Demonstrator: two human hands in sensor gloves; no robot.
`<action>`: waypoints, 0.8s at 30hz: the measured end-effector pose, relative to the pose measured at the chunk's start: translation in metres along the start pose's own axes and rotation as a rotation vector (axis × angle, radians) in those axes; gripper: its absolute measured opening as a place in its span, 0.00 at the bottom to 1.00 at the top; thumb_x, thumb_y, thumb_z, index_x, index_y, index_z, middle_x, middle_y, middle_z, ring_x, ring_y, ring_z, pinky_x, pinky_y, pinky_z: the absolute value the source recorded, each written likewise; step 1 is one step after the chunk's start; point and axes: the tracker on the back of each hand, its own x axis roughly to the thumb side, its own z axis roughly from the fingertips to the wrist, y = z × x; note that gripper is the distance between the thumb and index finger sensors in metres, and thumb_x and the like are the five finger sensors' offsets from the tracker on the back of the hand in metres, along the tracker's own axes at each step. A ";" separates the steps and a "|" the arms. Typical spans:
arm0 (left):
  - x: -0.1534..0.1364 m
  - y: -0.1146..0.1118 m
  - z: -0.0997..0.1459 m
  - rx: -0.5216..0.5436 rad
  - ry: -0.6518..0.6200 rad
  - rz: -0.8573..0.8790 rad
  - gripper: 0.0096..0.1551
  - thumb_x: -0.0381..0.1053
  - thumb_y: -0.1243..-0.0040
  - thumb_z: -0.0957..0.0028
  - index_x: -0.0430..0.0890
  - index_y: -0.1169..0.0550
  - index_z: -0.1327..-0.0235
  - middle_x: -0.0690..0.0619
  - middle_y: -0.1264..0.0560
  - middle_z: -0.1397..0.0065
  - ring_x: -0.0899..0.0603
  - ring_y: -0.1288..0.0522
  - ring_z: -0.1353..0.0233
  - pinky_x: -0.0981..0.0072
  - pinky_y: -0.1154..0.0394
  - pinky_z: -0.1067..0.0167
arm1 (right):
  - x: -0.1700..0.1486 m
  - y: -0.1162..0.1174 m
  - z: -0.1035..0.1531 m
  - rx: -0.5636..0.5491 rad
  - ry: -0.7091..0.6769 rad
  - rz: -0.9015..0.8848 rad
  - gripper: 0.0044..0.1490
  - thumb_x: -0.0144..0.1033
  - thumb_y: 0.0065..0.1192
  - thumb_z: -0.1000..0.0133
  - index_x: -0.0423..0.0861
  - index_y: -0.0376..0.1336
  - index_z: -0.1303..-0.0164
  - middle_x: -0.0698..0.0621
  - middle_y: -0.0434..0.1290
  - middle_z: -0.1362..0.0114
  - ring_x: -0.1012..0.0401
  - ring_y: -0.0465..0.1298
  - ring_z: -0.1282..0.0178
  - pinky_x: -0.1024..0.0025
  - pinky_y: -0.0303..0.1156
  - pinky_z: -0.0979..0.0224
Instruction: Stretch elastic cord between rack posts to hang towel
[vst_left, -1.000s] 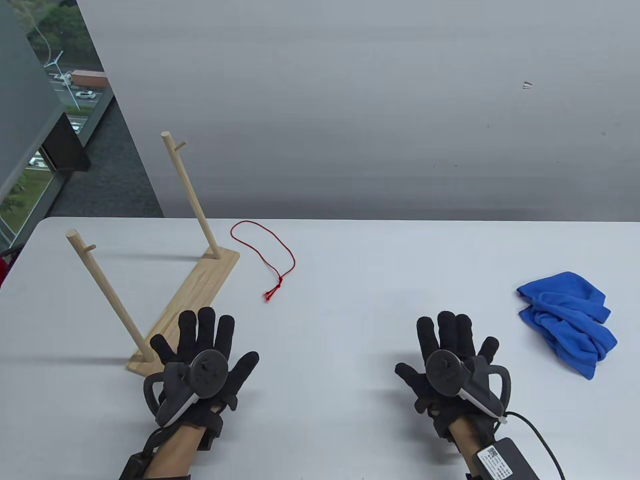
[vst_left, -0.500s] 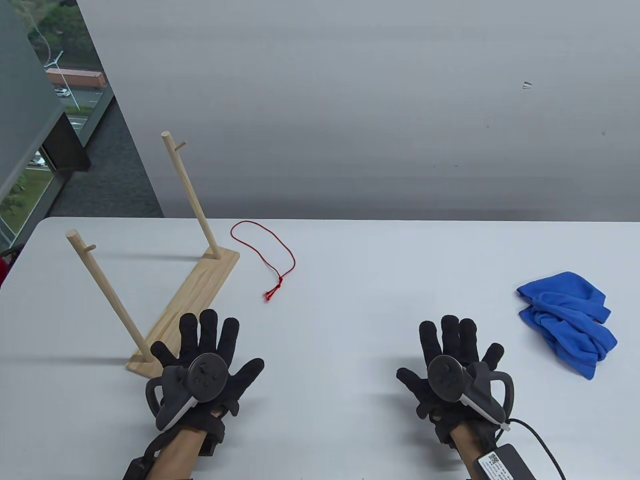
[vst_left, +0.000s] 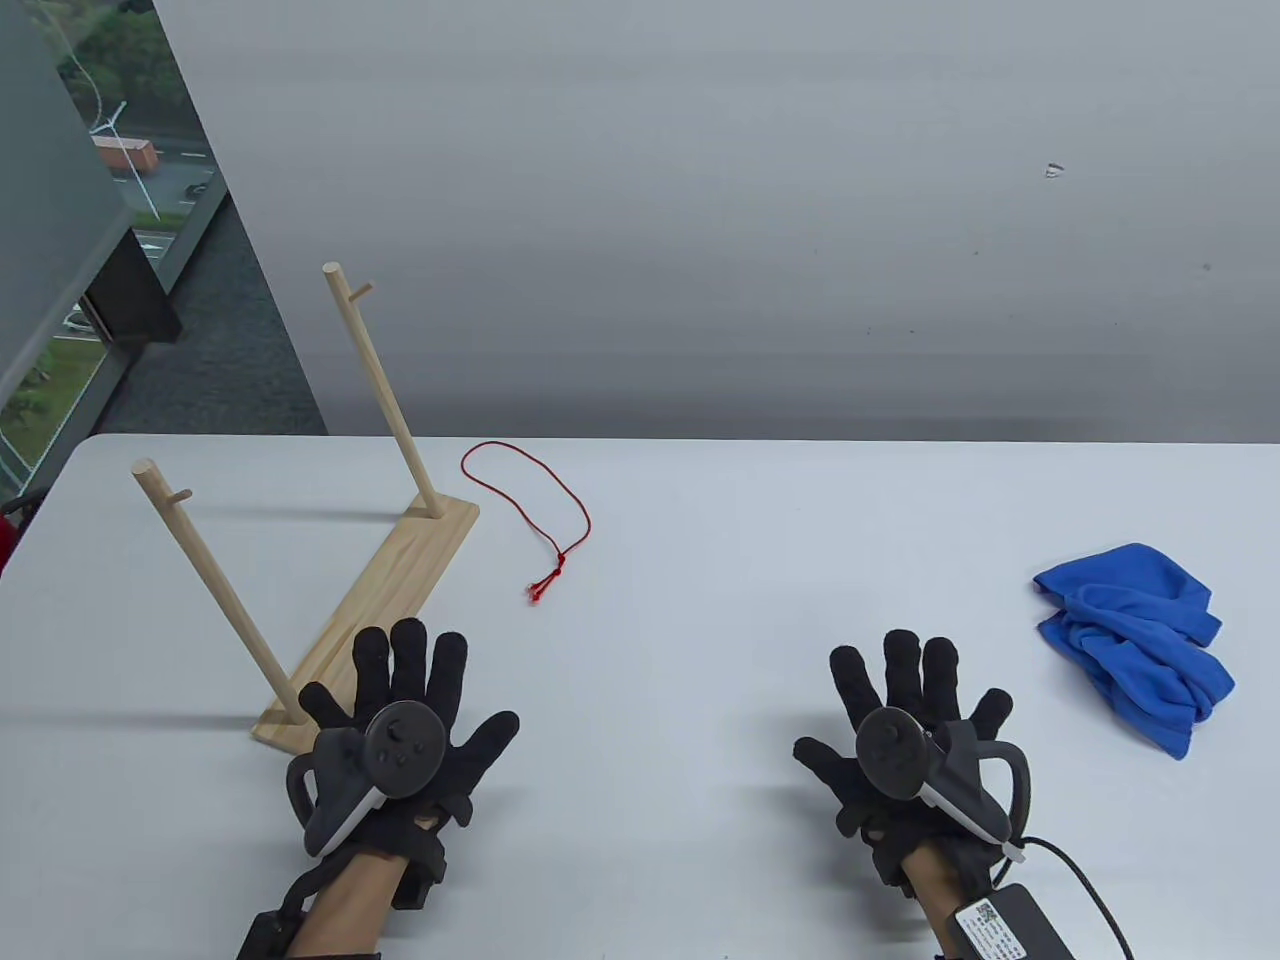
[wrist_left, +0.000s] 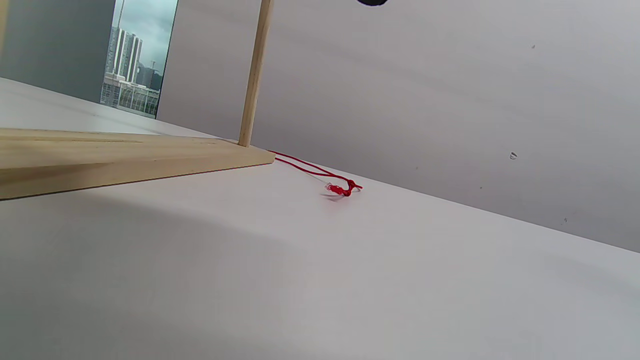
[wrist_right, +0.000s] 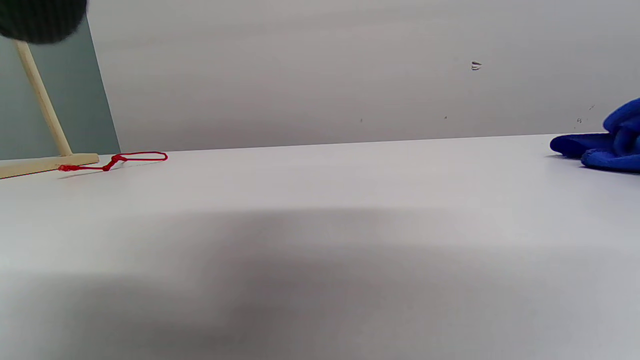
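Note:
A wooden rack (vst_left: 385, 595) with two tall posts, a near post (vst_left: 215, 595) and a far post (vst_left: 380, 390), stands at the left of the white table. A red elastic cord (vst_left: 540, 510) lies loose on the table right of the rack's far end; it also shows in the left wrist view (wrist_left: 320, 175) and the right wrist view (wrist_right: 115, 161). A crumpled blue towel (vst_left: 1140, 640) lies at the right, also in the right wrist view (wrist_right: 600, 142). My left hand (vst_left: 405, 690) is spread flat and empty beside the rack's near end. My right hand (vst_left: 905, 705) is spread flat and empty left of the towel.
The white table (vst_left: 700, 560) ends at a grey wall behind. A window is at the far left. A black cable and a labelled box (vst_left: 1000, 920) hang at my right wrist near the bottom edge.
Both hands shifted slightly on the table. The left hand drifted a little right, then back left. The cord, rack and towel have not moved.

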 end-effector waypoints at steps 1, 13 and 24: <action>-0.001 0.001 0.001 0.016 0.000 0.003 0.59 0.89 0.59 0.60 0.60 0.45 0.17 0.50 0.56 0.11 0.35 0.62 0.12 0.21 0.66 0.34 | 0.000 0.000 0.000 0.001 0.002 -0.004 0.58 0.82 0.47 0.52 0.67 0.26 0.25 0.49 0.17 0.21 0.40 0.24 0.18 0.22 0.23 0.38; -0.017 0.021 0.005 0.265 0.053 -0.013 0.48 0.75 0.42 0.53 0.52 0.33 0.23 0.47 0.37 0.15 0.33 0.41 0.15 0.27 0.47 0.28 | -0.001 -0.001 0.001 0.007 0.006 -0.024 0.60 0.81 0.46 0.52 0.65 0.24 0.24 0.48 0.17 0.21 0.40 0.24 0.18 0.22 0.23 0.38; -0.036 0.039 0.011 0.418 0.137 0.016 0.42 0.71 0.35 0.55 0.47 0.25 0.34 0.48 0.20 0.33 0.35 0.20 0.36 0.42 0.26 0.39 | -0.004 0.000 0.001 -0.009 0.003 -0.043 0.60 0.81 0.46 0.51 0.64 0.24 0.24 0.48 0.17 0.21 0.40 0.24 0.18 0.22 0.24 0.38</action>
